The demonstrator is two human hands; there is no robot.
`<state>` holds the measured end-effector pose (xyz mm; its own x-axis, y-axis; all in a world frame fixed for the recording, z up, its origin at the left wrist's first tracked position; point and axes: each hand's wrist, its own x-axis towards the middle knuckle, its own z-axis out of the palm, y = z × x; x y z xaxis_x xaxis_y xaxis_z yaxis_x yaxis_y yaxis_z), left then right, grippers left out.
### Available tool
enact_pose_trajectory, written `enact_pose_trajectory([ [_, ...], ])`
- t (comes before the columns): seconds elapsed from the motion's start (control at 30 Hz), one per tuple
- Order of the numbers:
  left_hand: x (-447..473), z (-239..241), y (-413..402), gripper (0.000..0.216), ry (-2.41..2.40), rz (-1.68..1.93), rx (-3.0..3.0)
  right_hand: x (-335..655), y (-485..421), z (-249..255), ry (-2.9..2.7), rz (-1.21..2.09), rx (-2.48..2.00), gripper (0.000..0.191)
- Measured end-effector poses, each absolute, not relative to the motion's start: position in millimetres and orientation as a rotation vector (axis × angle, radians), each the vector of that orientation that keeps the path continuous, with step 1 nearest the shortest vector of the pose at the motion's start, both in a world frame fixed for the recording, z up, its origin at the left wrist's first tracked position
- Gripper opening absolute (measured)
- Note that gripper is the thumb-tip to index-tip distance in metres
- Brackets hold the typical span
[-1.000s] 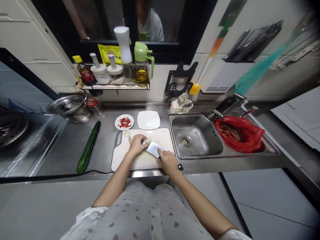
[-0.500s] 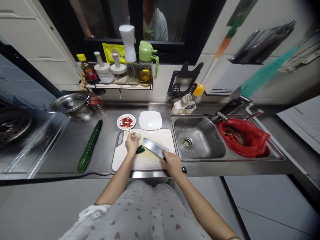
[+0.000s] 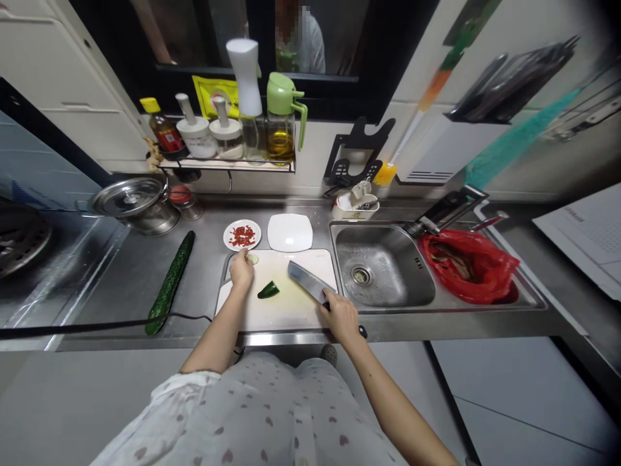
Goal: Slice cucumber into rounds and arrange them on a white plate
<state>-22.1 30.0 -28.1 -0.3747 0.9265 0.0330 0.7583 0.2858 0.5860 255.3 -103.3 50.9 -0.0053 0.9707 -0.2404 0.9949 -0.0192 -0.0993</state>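
Observation:
My left hand [image 3: 241, 269] is at the upper left of the white cutting board [image 3: 281, 317], its fingers closed on a pale round cucumber slice [image 3: 253, 258]. The fingers partly hide the slice. My right hand [image 3: 342, 316] grips the dark handle of a cleaver [image 3: 307, 281], whose broad blade slants up and left over the board's right half. Between the hands lies a dark green cucumber piece [image 3: 268, 290], apart from both. Just behind the left fingertips stands a small white plate [image 3: 227, 236] of chopped red pieces.
A white square plate [image 3: 290, 233] sits behind the board. To the left lies a whole cucumber [image 3: 171, 281], crossed by a black cord [image 3: 121, 324], near a lidded steel pot [image 3: 138, 204]. On the right are the sink [image 3: 388, 285] and a red plastic bag [image 3: 485, 278].
My left hand has moved left and slightly up, carrying the slice away from the green piece. The cleaver has shifted a little right. The view has moved slightly.

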Motion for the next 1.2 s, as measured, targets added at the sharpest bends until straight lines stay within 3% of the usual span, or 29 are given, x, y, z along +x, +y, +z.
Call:
enact_pose_trajectory([
  [0.33,-23.8,-28.2,21.8,0.023,2.273,0.653,1.623,254.9,-100.9,49.2,2.095,-0.421,2.179,0.041],
  [0.73,-23.6,-32.3,9.7,0.025,2.24,0.708,1.782,249.4,-97.3,50.5,2.062,-0.503,2.235,0.03],
  [0.83,-24.6,-32.3,8.4,0.033,2.242,0.72,1.78,249.1,-97.2,49.8,2.052,-0.518,2.228,0.032],
  [0.97,-24.8,-32.9,2.0,0.041,2.28,0.787,1.71,247.4,-97.1,48.0,2.004,-0.546,2.234,0.035],
  [1.2,-14.6,-40.1,-30.5,0.026,2.105,1.07,1.725,243.0,-95.9,42.3,1.959,-0.572,2.217,0.035],
])
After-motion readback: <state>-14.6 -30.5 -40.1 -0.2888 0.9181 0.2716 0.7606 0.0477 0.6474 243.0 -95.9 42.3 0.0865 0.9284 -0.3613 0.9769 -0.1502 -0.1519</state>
